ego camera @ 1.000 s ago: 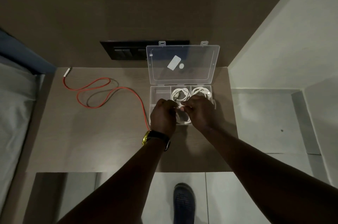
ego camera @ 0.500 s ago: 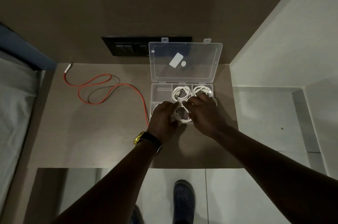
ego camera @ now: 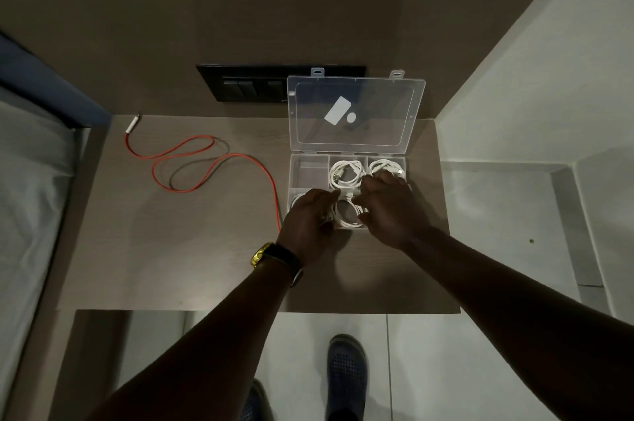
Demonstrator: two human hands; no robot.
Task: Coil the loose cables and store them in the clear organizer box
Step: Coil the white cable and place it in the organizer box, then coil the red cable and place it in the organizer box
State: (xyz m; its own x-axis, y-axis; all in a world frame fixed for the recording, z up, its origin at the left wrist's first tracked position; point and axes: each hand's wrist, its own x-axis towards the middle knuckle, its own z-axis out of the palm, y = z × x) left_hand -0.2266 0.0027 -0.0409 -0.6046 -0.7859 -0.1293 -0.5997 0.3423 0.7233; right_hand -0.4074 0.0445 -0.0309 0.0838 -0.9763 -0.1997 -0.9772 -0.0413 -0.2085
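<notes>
Nearest, a dark perforated shoe (ego camera: 346, 376) stands on the floor; a second is cut off at the frame's bottom edge. Both hands work over the near row of the clear organizer box (ego camera: 294, 176) on the wooden surface (ego camera: 171, 249). Left hand (ego camera: 308, 219) and right hand (ego camera: 387, 207) curl onto a white cable coil (ego camera: 348, 216), hiding the near compartments. Behind lie two white coils; the back-left compartment's contents are indistinct. Farther left, the red cable (ego camera: 192, 163) sprawls uncoiled, its near end hidden behind the left hand. The open lid (ego camera: 355, 113) leans against the wall.
</notes>
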